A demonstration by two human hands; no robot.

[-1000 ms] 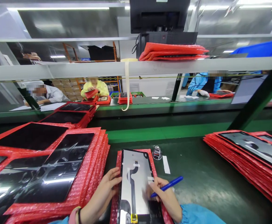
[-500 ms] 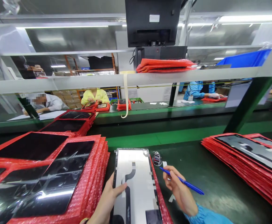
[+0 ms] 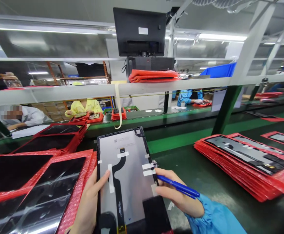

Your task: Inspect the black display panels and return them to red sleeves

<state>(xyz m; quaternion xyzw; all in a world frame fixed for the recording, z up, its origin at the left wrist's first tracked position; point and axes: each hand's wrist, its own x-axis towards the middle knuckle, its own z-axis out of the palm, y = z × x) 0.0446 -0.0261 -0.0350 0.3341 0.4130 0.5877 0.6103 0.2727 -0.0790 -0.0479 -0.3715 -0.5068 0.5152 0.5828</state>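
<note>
We now hold the display panel (image 3: 128,175) lifted off the bench and tilted up toward us, back side facing us, where a second ago it lay flat in its red bubble-wrap sleeve on the green work surface (image 3: 205,169). Our left hand (image 3: 89,201) clasps the panel's left edge, thumb pressed on the grey back near a white tape strip (image 3: 110,178), the other fingers hidden behind. Our right hand (image 3: 174,195) steadies the right edge with its fingertips while it also grips a blue pen (image 3: 178,187), which half a second ago pointed away from the panel and now lies along the hand, its tip close to the white tape tabs (image 3: 148,169) at the edge. The black flex cable (image 3: 118,175) runs down the middle of the back. The lift suggests to us that work on the bench has given way to a closer look at the panel. To the left sit stacks of dark panels in red sleeves (image 3: 34,182); to the right, well apart, another red stack (image 3: 244,162).
</note>
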